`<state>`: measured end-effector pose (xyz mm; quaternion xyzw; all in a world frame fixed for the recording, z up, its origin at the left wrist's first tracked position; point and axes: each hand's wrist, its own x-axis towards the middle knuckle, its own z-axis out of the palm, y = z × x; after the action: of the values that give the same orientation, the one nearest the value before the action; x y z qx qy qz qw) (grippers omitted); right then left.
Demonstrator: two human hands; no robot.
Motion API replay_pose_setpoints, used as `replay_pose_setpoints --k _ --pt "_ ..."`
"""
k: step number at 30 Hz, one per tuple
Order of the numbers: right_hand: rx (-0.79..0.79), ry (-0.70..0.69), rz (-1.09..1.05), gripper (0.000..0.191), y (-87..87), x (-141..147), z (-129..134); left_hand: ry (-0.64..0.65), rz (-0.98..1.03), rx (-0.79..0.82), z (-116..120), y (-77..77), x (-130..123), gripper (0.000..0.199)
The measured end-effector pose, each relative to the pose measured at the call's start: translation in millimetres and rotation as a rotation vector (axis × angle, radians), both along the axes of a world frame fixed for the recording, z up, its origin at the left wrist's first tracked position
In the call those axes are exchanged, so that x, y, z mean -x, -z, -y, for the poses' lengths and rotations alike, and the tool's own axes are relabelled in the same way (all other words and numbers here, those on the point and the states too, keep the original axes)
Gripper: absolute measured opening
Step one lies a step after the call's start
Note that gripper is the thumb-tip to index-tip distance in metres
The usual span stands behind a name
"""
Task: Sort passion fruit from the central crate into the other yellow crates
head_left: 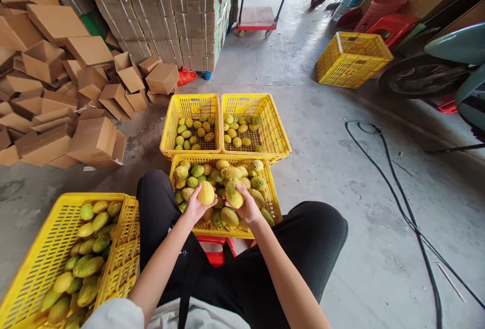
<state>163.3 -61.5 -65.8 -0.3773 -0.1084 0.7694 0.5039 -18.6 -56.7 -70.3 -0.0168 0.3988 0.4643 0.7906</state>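
Yellow perforated plastic makes up the large rectangular crate [275, 197] set between the person's knees, filled with green and yellow oval fruits [229, 216]. Writing: small white marks on the black trousers [314, 238] are too small to read; a faint reddish mark on the side of the upright yellow lattice crate [348, 61] at the right cannot be made out.

Left hand [194, 206]: partly closed, fingers and thumb around a smooth, rounded yellow fruit [206, 193], which is held above the filled crate. Right hand [248, 207]: likewise curled, gripping a rounded green-yellow fruit [234, 195] with the thumb along its upper side. The two held fruits are near each other but apart, both over the contents of the crate.

Directly beyond, two further yellow perforated crates stand side by side: the left-hand crate [197, 100] and the right-hand crate [279, 127], each with a layer of smaller-looking yellow and green fruits at the bottom. Beside the person's left leg, a yellow slatted crate [41, 250] contains longer green-yellow fruits [88, 267].

Surroundings: brown open cardboard boxes [94, 139] heaped at the left, a strapped stack of flattened cardboard [159, 15] behind them, and a looped black cable [407, 202] on the grey concrete floor [318, 167].
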Motion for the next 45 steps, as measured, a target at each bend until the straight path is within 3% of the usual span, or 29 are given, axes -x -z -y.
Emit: replay_pose_setpoints --k 5,9,13,18,22,28,32,36,40,45 --pt "0.055 0.051 -0.018 0.038 -2.6 -1 -1 -0.044 0.051 -0.031 1 -2.0 1 0.029" --pt "-0.002 0.075 -0.128 0.044 -5.4 -2 -1 -0.115 0.120 -0.046 1 -4.3 1 0.038" --pt "-0.036 0.093 -0.126 0.052 -3.6 -1 -2 -0.105 0.124 -0.068 -1 -2.5 1 0.037" --pt "0.012 0.036 -0.097 0.043 5.2 -3 -2 -0.086 0.034 0.016 1 0.4 1 0.034" --pt "0.056 0.007 -0.111 0.041 7.6 -2 -1 -0.104 0.029 -0.008 2 -1.9 1 0.029" --pt "0.052 0.104 -0.096 0.044 1.8 -1 -1 -0.136 0.054 -0.036 0 -2.7 3 0.028" --pt "-0.006 0.090 -0.194 0.053 -4.9 -3 -2 -0.178 0.101 -0.044 2 -4.5 4 0.024" --pt "-0.054 0.136 -0.227 0.052 -10.1 -7 -4 -0.165 0.165 -0.100 3 -7.6 3 0.020" --pt "0.034 0.140 -0.212 0.040 -8.4 -12 -6 -0.154 0.090 -0.048 3 -6.0 3 0.020" --pt "0.045 0.153 -0.155 0.049 -5.6 -8 -3 -0.038 0.069 -0.087 3 -5.0 1 0.031"
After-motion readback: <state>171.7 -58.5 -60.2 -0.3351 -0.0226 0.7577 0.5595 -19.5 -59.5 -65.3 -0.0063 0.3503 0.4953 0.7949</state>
